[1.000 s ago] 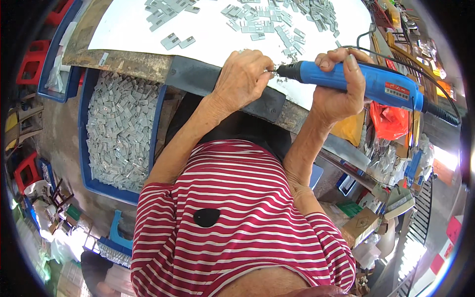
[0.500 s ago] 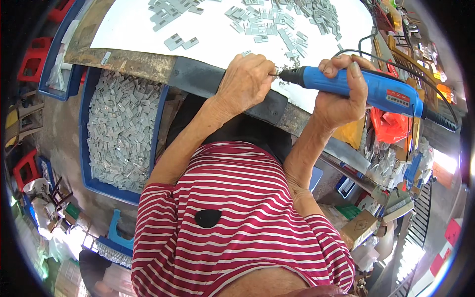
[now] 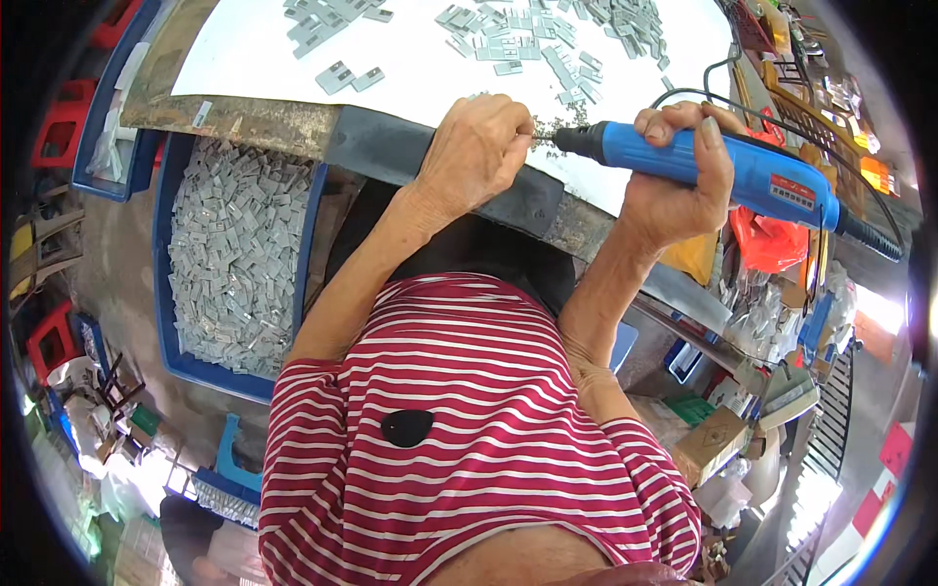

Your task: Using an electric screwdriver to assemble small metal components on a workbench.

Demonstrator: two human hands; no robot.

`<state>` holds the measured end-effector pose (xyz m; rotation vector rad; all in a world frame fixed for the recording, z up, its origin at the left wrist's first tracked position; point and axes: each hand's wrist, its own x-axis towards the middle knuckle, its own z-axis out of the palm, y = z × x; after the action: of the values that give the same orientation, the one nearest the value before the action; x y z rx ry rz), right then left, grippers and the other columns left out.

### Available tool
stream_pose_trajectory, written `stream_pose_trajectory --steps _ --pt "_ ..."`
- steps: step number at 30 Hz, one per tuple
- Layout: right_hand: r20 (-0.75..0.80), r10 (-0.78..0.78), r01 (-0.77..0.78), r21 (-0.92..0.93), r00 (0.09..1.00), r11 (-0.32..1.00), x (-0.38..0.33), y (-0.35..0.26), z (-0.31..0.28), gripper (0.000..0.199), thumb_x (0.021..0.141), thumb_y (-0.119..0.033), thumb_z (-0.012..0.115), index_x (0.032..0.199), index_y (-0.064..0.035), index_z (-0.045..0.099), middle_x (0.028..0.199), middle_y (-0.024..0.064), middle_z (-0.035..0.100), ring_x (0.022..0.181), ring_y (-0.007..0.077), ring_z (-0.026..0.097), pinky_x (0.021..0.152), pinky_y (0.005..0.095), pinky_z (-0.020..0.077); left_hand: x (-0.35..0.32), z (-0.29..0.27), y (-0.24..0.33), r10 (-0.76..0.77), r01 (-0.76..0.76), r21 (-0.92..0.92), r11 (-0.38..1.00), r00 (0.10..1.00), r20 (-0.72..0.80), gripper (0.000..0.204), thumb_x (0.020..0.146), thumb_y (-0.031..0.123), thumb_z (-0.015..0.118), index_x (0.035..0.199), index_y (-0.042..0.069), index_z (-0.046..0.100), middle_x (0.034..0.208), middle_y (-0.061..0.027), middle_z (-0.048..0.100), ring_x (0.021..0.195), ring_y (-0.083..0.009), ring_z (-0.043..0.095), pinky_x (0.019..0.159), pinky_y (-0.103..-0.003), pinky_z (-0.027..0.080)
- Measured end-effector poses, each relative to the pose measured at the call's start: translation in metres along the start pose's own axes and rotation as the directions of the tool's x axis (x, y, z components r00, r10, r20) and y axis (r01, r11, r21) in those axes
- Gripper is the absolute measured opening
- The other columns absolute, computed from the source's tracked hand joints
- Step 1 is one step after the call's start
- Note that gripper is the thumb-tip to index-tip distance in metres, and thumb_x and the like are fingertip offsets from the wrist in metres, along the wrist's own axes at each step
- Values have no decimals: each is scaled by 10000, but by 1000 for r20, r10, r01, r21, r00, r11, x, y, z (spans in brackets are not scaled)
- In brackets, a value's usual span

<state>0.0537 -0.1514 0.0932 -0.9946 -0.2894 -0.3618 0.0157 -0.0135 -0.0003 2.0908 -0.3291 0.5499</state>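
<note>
My right hand (image 3: 689, 176) is wrapped round a blue electric screwdriver (image 3: 723, 168), held nearly level with its black nose toward the left. From the nose a thin bit (image 3: 543, 138) reaches to the fingertips of my left hand (image 3: 479, 146). That hand is closed in a pinch at the front edge of the table; what it grips is hidden by the fingers. A sliver of grey shows just beyond its knuckles. Small dark screws (image 3: 575, 125) lie scattered on the white sheet (image 3: 420, 73) behind the screwdriver's nose.
Grey metal plates (image 3: 513, 47) lie in groups on the sheet. Left of my legs, a blue crate (image 3: 162, 283) holds many similar grey pieces. A black cable (image 3: 782, 127) loops from the screwdriver along the right. A red plastic bag (image 3: 764, 239) hangs at the right, near cardboard boxes (image 3: 711, 444).
The screwdriver has drawn slightly rightward from my left hand, so more of the bit shows between them. The whole view has shifted a little. Both hands keep their grips.
</note>
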Motion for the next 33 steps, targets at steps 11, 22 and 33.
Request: stream_pose_trajectory --steps 11,22,33 --pt "-2 7 -7 10 1000 1000 -1 0 -4 221 711 -37 580 897 56 503 657 182 585 508 215 530 514 347 462 -1 -2 0 7 -7 -16 1000 1000 -3 76 742 53 589 794 3 565 727 -99 556 673 -237 543 643 -332 420" --pt "50 45 -42 -75 998 996 -3 -6 -6 220 755 -91 541 956 -7 512 737 134 583 592 200 504 631 366 396 -2 -5 1 -67 70 -91 993 997 33 133 776 50 586 899 -1 594 831 -89 590 734 -180 586 625 -285 486" --pt "17 -2 2 -19 1000 1000 -4 -2 4 216 701 -30 582 879 59 498 640 190 568 495 218 524 510 344 459 -1 -4 -2 51 -47 -40 998 994 93 120 728 52 592 840 9 586 808 -103 578 757 -253 558 674 -343 445"
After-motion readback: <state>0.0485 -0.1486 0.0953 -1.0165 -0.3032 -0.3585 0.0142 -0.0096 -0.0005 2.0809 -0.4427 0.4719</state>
